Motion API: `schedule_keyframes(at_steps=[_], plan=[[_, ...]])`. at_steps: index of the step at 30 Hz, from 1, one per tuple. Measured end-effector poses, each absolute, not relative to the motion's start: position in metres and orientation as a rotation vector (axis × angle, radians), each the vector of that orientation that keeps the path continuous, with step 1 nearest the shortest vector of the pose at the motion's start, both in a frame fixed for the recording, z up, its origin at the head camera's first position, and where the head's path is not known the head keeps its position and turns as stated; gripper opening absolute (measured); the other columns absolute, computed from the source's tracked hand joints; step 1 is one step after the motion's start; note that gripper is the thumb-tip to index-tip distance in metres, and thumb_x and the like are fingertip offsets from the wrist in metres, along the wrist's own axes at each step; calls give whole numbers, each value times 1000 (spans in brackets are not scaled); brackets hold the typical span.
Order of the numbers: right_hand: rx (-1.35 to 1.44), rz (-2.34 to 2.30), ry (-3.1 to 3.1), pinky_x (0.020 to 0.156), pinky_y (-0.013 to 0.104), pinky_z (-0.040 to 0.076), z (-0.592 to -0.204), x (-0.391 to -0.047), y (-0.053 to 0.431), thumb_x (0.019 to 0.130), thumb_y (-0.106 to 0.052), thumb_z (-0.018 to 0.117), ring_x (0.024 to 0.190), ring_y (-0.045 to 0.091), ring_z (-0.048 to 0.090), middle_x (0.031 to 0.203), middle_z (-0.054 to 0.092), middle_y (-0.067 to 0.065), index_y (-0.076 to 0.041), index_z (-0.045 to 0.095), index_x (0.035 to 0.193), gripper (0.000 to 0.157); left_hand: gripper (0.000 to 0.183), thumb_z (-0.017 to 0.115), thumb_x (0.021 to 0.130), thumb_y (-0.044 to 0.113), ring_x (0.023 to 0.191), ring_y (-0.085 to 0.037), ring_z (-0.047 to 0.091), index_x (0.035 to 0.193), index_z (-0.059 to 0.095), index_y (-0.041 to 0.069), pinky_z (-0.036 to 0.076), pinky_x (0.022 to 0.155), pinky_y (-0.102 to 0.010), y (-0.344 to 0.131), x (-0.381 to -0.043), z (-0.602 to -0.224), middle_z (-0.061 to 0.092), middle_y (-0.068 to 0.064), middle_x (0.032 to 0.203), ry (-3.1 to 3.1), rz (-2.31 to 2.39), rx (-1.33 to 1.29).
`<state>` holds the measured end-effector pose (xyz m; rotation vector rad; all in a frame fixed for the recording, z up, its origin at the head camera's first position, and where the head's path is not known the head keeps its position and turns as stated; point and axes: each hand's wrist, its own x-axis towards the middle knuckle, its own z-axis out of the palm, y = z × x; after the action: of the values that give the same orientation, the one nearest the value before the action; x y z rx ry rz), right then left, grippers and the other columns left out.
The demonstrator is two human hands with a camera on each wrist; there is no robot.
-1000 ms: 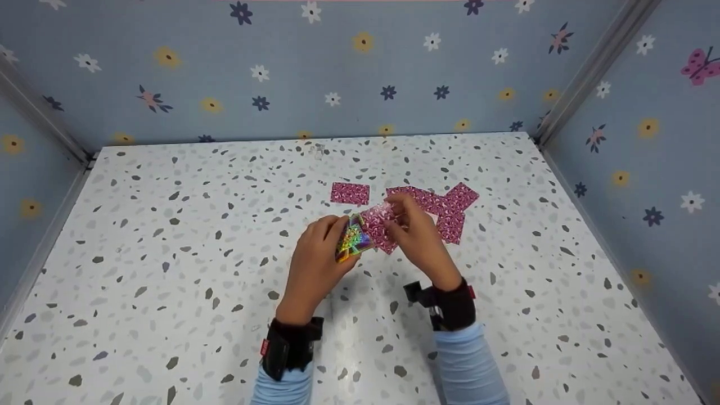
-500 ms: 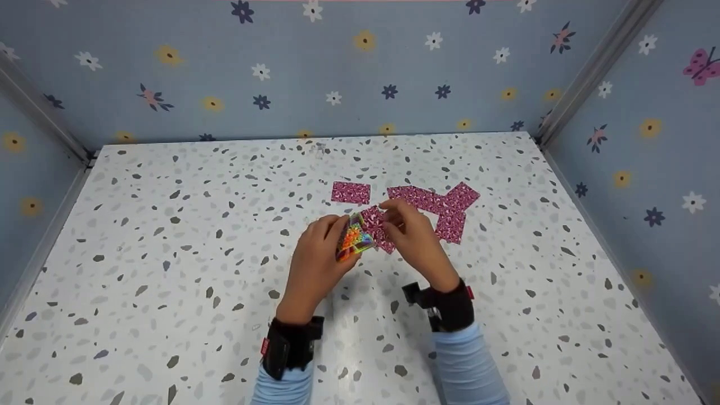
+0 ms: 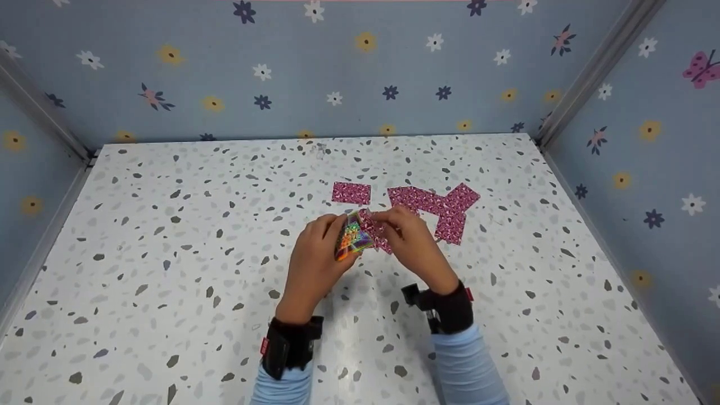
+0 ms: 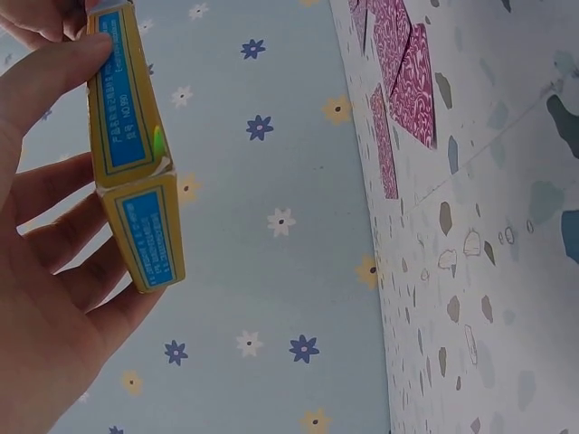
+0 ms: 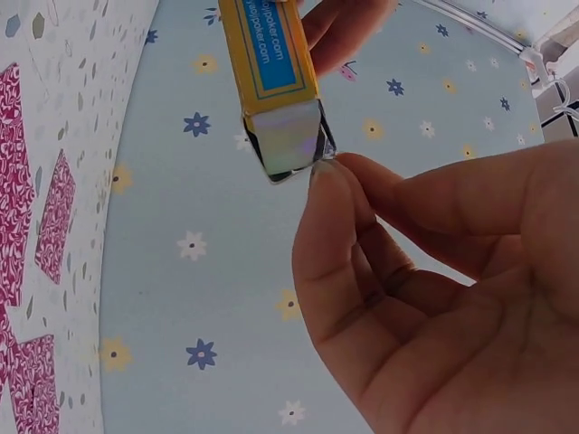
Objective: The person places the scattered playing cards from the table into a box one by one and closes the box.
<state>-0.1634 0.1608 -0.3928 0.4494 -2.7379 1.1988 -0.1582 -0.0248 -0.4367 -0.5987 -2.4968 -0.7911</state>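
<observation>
My left hand (image 3: 315, 256) grips a playing card box (image 3: 353, 236) above the table. Its face is a shiny rainbow foil; the narrow sides, plain in the left wrist view, are yellow with blue printed panels. In that view the thumb lies along one side and the fingers lie behind. My right hand (image 3: 415, 242) is at the box's other end. Its thumb and fingertips pinch the corner of a silvery end flap (image 5: 285, 136), as the right wrist view shows. Whatever is inside the box is hidden.
Pink-and-white patterned playing cards lie on the speckled table (image 3: 197, 315): a single card (image 3: 351, 193) beyond the hands and an overlapping group (image 3: 450, 228) to the right. A flowered wall panel (image 3: 315, 62) stands behind, with side panels left and right.
My right hand has moved left toward the box, and the pink-looking patch between the hands has narrowed. My left hand and the cards on the table have stayed in place.
</observation>
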Motion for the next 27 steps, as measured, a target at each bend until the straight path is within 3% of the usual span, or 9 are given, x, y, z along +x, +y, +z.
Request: schedule_keyframes(at_steps=[7, 16, 27], plan=[[462, 1186, -2764, 66, 24, 46, -393, -164, 159, 93, -2, 49, 75, 14, 52, 91, 60, 9, -3, 67, 111, 26, 61, 78, 74, 33, 100, -28, 57, 124, 58, 4, 49, 85, -41, -25, -159, -437, 57, -12, 114, -2490, -792, -590], [458, 1256, -2743, 72, 28, 50, -392, -165, 165, 94, -4, 48, 81, 16, 54, 100, 59, 11, -5, 66, 111, 24, 62, 79, 72, 32, 100, -28, 56, 123, 57, 4, 48, 86, -40, -25, -159, -437, 57, -12, 115, -2494, -807, -584], [241, 1274, -2674, 77, 33, 49, -409, -183, 198, 93, -2, 50, 89, 23, 58, 102, 62, 13, -1, 65, 107, 21, 63, 78, 74, 33, 102, -26, 56, 126, 56, 5, 48, 87, -40, -24, -158, -436, 57, -11, 117, -2539, -792, -581]])
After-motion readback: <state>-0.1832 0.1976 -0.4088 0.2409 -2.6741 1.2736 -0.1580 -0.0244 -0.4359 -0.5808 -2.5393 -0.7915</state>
